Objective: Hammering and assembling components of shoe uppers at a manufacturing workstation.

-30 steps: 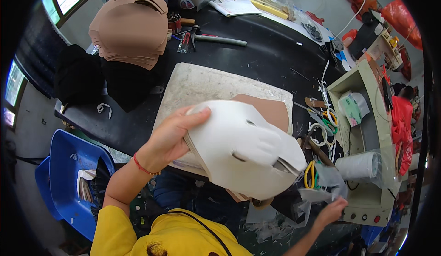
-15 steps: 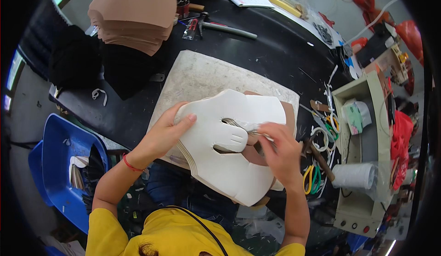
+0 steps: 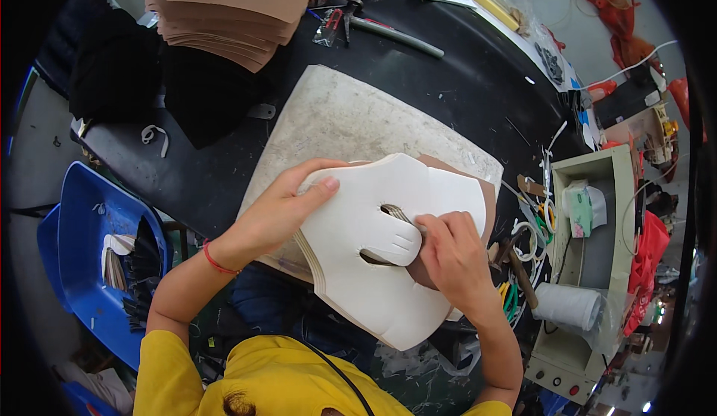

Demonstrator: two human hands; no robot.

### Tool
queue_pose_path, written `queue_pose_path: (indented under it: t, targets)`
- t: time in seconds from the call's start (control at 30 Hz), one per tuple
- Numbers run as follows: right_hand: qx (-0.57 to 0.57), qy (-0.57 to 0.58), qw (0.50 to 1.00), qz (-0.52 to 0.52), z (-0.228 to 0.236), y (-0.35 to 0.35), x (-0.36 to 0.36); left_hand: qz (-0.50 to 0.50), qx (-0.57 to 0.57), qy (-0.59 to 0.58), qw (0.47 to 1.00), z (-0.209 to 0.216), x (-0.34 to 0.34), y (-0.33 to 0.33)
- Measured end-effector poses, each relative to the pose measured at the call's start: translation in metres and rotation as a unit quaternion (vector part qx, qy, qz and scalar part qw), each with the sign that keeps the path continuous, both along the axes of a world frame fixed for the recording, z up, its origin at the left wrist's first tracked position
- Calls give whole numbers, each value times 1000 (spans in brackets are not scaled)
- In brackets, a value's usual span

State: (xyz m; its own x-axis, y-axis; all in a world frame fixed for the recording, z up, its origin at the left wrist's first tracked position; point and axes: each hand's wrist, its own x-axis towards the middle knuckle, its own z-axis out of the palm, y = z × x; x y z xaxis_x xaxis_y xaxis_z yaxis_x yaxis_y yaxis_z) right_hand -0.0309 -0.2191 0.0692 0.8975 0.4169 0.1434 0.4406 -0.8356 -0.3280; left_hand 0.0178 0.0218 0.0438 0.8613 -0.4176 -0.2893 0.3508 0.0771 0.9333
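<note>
A stack of white, cut-out leather-like pieces (image 3: 340, 237) lies over the pale board (image 3: 328, 117) in front of me. A rounded tongue and two slots mark the middle of the top piece. My left hand (image 3: 287, 207) grips the stack's upper left edge, thumb on top, fingers underneath. At the right end of the tongue, my right hand (image 3: 454, 259) is closed, its fingertips pinched at the edge of the opening. What those fingertips hold is mostly hidden, though it seems to be the white pieces' edge. Brown material (image 3: 488, 203) shows under the stack's right side.
A tall stack of brown cut pieces (image 3: 224, 5) stands far left, beside black cloth (image 3: 202, 95). A hammer (image 3: 396, 36) lies at the back. To the right are a thread spool (image 3: 567, 305), scissors (image 3: 511, 300) and a cream metal housing (image 3: 556, 352). A blue bin (image 3: 82, 244) stands left.
The white stack sits slightly farther right and lower in the picture. My right hand has shifted down a little, its fingers more tightly curled at the tongue. My left hand keeps its grip.
</note>
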Motion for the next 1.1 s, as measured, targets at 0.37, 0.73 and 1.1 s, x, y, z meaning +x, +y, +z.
queue_pose_path:
  t: [0.37,0.73,1.1]
  targets:
    - [-356,127,810,-447,4,-179,-154,12,55,-4,998,-3,-2,3]
    - [-103,1,993,54,8,-12,-76,28,38,4,999,0,-3,-2]
    - [83,121,958,-245,-9,-24,-76,16,37,-38,998,-14,-4,6]
